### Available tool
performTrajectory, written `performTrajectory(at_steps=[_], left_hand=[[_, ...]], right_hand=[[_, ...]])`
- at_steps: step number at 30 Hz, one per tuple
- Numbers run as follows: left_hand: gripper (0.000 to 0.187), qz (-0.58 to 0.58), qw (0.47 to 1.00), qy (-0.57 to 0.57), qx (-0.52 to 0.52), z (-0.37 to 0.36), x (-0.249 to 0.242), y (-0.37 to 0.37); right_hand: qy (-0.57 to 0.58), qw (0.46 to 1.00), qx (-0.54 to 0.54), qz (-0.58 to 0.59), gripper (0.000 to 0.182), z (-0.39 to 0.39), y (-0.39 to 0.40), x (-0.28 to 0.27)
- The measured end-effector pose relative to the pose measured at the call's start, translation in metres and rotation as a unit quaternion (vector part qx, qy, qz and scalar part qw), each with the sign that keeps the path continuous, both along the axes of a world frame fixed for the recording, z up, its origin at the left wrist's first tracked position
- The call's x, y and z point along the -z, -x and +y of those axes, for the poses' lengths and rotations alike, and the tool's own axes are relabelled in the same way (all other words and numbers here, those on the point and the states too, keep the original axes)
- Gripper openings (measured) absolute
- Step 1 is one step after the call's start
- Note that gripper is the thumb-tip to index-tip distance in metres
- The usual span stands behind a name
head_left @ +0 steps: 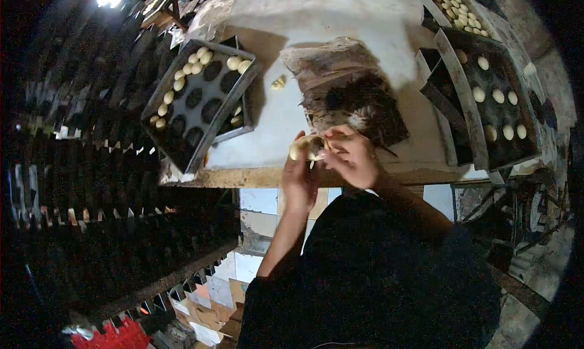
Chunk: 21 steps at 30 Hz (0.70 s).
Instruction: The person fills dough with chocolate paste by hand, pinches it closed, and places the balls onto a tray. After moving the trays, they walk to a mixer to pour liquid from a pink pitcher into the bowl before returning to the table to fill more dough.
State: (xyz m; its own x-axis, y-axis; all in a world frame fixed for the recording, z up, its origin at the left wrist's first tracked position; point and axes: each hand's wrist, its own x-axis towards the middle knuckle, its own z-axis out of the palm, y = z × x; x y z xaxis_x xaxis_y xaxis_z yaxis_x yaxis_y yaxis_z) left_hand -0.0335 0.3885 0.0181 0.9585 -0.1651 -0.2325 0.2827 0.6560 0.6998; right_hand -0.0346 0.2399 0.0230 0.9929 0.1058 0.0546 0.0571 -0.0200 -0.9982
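Observation:
Close over the table's front edge, both my hands work on a pale piece of dough (299, 150), which has a brownish patch in its middle. My left hand (298, 181) cups it from below, fingers curled around its side. From the right, my right hand (354, 159) pinches at its edge with thumb and fingertips. Just beyond the hands lies a crumpled brown sheet (331, 60) with a dark, rough-looking mass (365, 99) on its nearer part. A small yellowish scrap of dough (278, 83) rests to the left of that sheet.
On the left, a dark tray (226, 108) holds pale dough balls (196, 63) along its edges, stacked over another tray. More trays (460, 84) with spaced dough balls (498, 96) stand at the right. Many balls (456, 9) fill the far-right tray. The white table (267, 14) has a wooden front edge.

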Motion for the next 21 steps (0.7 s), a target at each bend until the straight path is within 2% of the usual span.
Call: performTrajectory(at_steps=[1, 2, 3, 6, 7, 8, 10, 11, 14, 15, 16, 17, 18, 20, 21], left_hand=[[0.065, -0.113, 0.984, -0.137, -0.034, -0.002, 0.002, 0.016], [0.068, -0.219, 0.935, -0.271, -0.068, 0.001, 0.003, 0.032], [0.069, -0.286, 0.894, -0.343, -0.046, 0.010, 0.005, 0.042], [0.067, -0.367, 0.747, -0.544, -0.109, 0.047, -0.022, 0.077], [0.073, -0.310, 0.833, -0.449, -0.086, 0.060, -0.029, 0.090], [0.072, -0.280, 0.896, -0.320, -0.131, 0.064, -0.042, 0.105], [0.078, -0.240, 0.963, -0.066, -0.105, 0.092, -0.048, 0.127], [0.079, -0.250, 0.963, -0.023, -0.101, 0.103, -0.048, 0.133], [0.054, -0.346, 0.914, -0.167, -0.133, 0.134, -0.044, 0.152], [0.051, -0.360, 0.898, -0.199, -0.156, 0.138, -0.041, 0.159], [0.049, -0.374, 0.881, -0.229, -0.178, 0.141, -0.038, 0.164], [0.042, -0.416, 0.837, -0.291, -0.207, 0.142, -0.040, 0.166], [0.033, -0.488, 0.788, -0.300, -0.225, 0.140, -0.043, 0.161], [0.026, -0.492, 0.736, -0.386, -0.261, 0.133, -0.045, 0.164], [0.029, -0.493, 0.690, -0.442, -0.293, 0.130, -0.046, 0.163]], right_hand=[[0.111, 0.992, 0.013, -0.054, 0.039, 0.019, 0.008, -0.025], [0.274, 0.917, 0.063, -0.282, 0.043, 0.034, 0.011, -0.027], [0.277, 0.917, 0.074, -0.279, 0.039, 0.050, 0.022, -0.039], [0.240, 0.921, 0.097, -0.291, 0.027, 0.089, 0.057, -0.060], [0.221, 0.922, 0.105, -0.298, 0.023, 0.099, 0.068, -0.062], [0.209, 0.917, 0.087, -0.328, 0.021, 0.105, 0.078, -0.069], [0.182, 0.903, 0.048, -0.387, 0.016, 0.114, 0.097, -0.083], [0.154, 0.898, 0.015, -0.412, 0.022, 0.119, 0.102, -0.084], [0.123, 0.941, -0.053, -0.310, 0.032, 0.123, 0.121, -0.103], [0.075, 0.983, -0.071, -0.152, 0.037, 0.125, 0.128, -0.112], [0.052, 0.986, -0.138, -0.074, 0.033, 0.121, 0.128, -0.106], [0.003, 0.990, -0.138, -0.037, 0.029, 0.122, 0.134, -0.106], [-0.044, 0.990, -0.136, 0.000, 0.026, 0.124, 0.140, -0.106], [0.057, 0.981, -0.099, -0.157, 0.021, 0.125, 0.146, -0.114], [0.099, 0.959, -0.112, -0.240, 0.020, 0.125, 0.145, -0.116]])
